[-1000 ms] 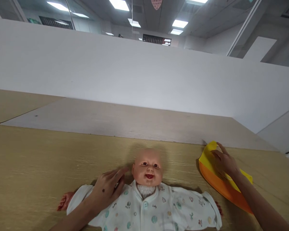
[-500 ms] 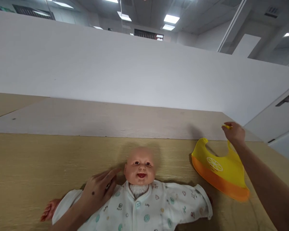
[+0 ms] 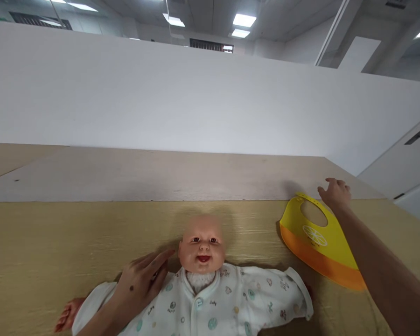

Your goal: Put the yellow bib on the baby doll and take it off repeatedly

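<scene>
A baby doll (image 3: 203,280) in a white printed romper lies on its back on the wooden table (image 3: 56,242), head away from me. My left hand (image 3: 140,282) rests flat on the doll's shoulder, fingers stretched out beside its head. A yellow bib with an orange pocket (image 3: 318,242) lies to the right of the doll. My right hand (image 3: 332,192) is at the bib's far neck strap, fingers curled on the strap's end.
A paler board (image 3: 154,175) covers the far part of the table. Behind it stands a white partition wall (image 3: 196,102). A white cabinet (image 3: 406,168) is at the far right.
My right hand went from lying on the folded bib to its far strap; the bib now lies spread flat with the neck loop closed. The left hand stayed on the doll.
</scene>
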`<state>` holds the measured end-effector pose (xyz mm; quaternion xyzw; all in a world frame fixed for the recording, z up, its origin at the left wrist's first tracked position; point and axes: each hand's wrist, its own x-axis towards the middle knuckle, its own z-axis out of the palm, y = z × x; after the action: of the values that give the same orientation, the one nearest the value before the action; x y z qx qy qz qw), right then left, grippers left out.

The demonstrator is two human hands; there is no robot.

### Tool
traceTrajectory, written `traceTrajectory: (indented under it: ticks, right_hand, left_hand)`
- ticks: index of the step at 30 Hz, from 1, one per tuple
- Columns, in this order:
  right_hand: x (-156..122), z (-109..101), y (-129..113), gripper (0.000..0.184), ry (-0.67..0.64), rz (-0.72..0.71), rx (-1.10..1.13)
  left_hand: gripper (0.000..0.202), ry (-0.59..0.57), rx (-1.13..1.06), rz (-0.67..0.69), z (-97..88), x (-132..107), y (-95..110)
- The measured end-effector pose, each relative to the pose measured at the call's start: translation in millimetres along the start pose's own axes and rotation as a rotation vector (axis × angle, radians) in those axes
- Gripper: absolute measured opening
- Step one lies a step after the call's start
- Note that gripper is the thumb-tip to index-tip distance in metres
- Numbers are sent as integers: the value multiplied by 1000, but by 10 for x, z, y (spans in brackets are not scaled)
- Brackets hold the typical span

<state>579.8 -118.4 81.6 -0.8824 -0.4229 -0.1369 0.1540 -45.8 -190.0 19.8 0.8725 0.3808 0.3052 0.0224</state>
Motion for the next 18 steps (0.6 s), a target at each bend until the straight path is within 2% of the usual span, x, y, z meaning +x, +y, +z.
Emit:
traceTrajectory:
  ticks: [6, 10, 14, 16, 18]
  right_hand:
    - [-156, 136, 163, 46, -86, -53, -79]
    - [-394, 253, 46, 44, -23, -158, -1]
    - [-933, 227, -347, 35, 60, -357, 255]
    - [-1324, 94, -562, 34, -7, -503, 434]
    - [-1725, -111, -733, 32, -150, -633, 542]
  left_hand:
    - [27, 4, -5, 12, -17, 23, 6]
    - [24, 5, -2, 5, -41, 53, 36]
    - [22, 23, 34, 38, -74, 93, 84]
    - [23, 24, 58, 76, -135, 127, 115]
    - [26, -19, 73, 116, -248, 152, 150]
